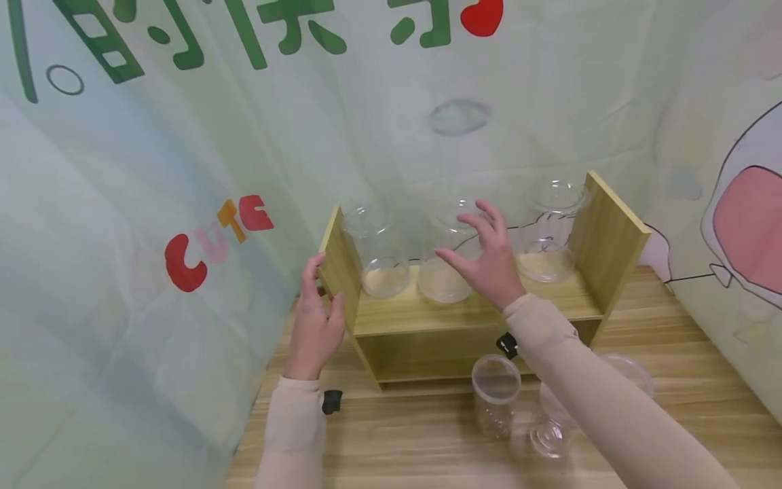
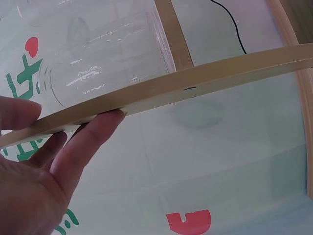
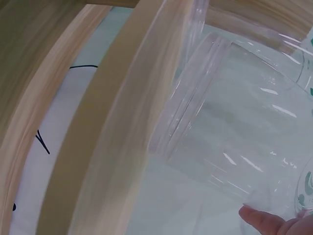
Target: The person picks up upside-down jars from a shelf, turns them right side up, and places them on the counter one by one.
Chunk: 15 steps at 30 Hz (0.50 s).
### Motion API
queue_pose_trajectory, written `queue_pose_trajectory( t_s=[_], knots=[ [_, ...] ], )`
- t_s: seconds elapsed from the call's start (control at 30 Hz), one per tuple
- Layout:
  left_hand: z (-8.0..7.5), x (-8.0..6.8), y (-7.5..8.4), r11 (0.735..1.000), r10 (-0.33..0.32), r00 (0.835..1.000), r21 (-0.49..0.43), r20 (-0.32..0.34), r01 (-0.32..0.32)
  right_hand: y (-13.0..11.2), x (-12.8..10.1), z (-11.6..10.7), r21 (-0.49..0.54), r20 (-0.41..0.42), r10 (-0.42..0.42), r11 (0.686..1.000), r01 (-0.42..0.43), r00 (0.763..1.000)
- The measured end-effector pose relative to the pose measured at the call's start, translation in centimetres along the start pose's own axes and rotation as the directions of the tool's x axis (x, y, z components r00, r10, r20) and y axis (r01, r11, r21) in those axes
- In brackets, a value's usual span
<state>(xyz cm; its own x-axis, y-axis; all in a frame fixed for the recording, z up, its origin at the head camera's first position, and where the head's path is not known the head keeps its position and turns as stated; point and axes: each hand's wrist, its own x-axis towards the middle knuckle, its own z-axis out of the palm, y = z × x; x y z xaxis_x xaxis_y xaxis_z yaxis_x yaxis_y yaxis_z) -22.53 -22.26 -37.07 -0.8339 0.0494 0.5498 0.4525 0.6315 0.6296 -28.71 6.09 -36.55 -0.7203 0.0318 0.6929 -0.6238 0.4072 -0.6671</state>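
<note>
Fingers of the right hand (image 1: 489,261) are spreading loosely around the middle jar (image 1: 444,261), which is standing on the top board of the wooden shelf (image 1: 476,309), between the left jar (image 1: 379,251) and the right jar (image 1: 548,234). Fingers and thumb of the left hand (image 1: 314,326) are pinching the shelf's left end panel (image 1: 339,268) at its front edge.
</note>
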Motion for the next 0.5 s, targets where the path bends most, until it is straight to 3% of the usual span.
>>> queue_pose_trajectory(
  t_s=[0.5],
  knots=[
    [-0.1, 0.0, 0.0, 1.0, -0.008, 1.0, -0.014, 0.019, 0.008, -1.0, -1.1, -1.7, 0.171, -0.047, 0.138, 0.977, -0.128, 0.989]
  ],
)
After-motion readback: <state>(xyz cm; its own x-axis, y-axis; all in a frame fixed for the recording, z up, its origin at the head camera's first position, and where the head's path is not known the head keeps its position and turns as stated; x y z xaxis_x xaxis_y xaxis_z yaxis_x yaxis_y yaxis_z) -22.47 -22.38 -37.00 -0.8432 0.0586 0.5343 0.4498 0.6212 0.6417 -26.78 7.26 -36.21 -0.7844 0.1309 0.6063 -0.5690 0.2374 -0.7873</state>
